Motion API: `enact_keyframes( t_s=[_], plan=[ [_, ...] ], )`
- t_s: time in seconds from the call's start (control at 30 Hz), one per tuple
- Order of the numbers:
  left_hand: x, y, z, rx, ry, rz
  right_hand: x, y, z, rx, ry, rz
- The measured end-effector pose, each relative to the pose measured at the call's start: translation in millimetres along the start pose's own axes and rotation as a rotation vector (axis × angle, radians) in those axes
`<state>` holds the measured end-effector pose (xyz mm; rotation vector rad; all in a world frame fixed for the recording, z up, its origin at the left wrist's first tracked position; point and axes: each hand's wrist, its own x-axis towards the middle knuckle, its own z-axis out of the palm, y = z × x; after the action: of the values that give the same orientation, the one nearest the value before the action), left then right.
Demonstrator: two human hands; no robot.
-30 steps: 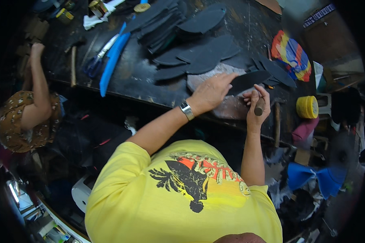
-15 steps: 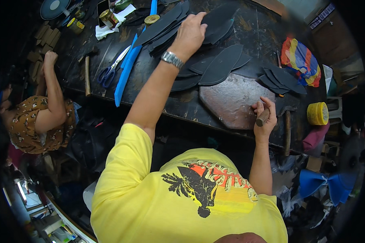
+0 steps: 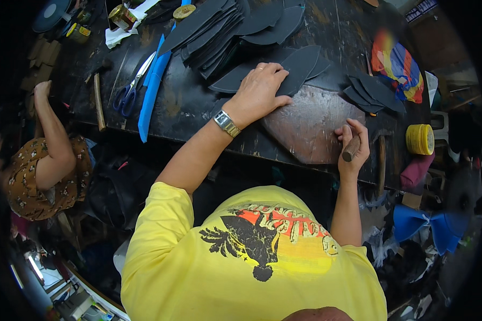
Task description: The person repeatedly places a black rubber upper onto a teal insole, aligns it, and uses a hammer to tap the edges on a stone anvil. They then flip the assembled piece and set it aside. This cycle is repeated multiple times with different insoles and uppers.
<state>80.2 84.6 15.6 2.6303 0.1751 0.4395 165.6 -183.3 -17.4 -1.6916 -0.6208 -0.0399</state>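
My left hand (image 3: 258, 92) rests palm down on a group of black leaf-shaped pieces (image 3: 300, 69), its fingers spread out and the thumb apart, by the upper left edge of a brown stone slab (image 3: 316, 123). My right hand (image 3: 354, 147) is closed around a round wooden tool handle (image 3: 351, 148) over the slab's right side; the rest of that tool is hidden. A large stack of similar black pieces (image 3: 214, 35) lies beyond my left hand. A smaller fanned group of black pieces (image 3: 375, 93) lies right of the slab.
Left on the dark table (image 3: 160, 112) lie blue-handled scissors (image 3: 127, 99), a blue strip (image 3: 152, 93) and a hammer (image 3: 99, 101). A second hammer (image 3: 381, 163) and a yellow tub (image 3: 420, 139) are at right. A co-worker (image 3: 51, 166) sits at far left.
My left hand has come back from the far stack toward me and now lies on the pieces beside the slab. My right hand keeps its hold on the wooden handle, nearly in place.
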Motion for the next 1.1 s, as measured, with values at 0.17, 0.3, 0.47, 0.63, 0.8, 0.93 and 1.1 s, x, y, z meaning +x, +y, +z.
enact_keyframes(
  t_s=[0.17,0.3,0.47,0.63,0.8,0.93,1.1],
  plan=[
    [0.0,2.4,-10.8,-0.034,0.048,0.056,-2.0,1.5,-1.4,0.001,0.021,-0.012],
    [1.1,8.0,-33.8,-0.059,0.382,0.13,-4.4,-1.2,-2.9,0.022,0.028,0.022],
    [-4.6,34.0,-29.9,-0.524,0.464,0.055,-5.7,-28.1,-3.6,0.122,0.206,-0.142],
    [-25.5,82.8,25.8,-0.662,-0.014,0.003,-2.5,-60.8,-2.2,0.048,0.126,-0.111],
    [-37.8,93.7,50.3,-0.445,-0.065,-0.064,4.8,-37.4,19.1,0.307,0.058,0.247],
    [-37.2,69.1,35.4,-0.55,-0.063,-0.117,2.9,-21.6,19.6,0.484,0.071,0.29],
    [-41.0,53.6,11.9,-0.908,-0.249,-0.108,-5.1,-62.3,0.3,0.635,-0.046,0.131]
  ],
)
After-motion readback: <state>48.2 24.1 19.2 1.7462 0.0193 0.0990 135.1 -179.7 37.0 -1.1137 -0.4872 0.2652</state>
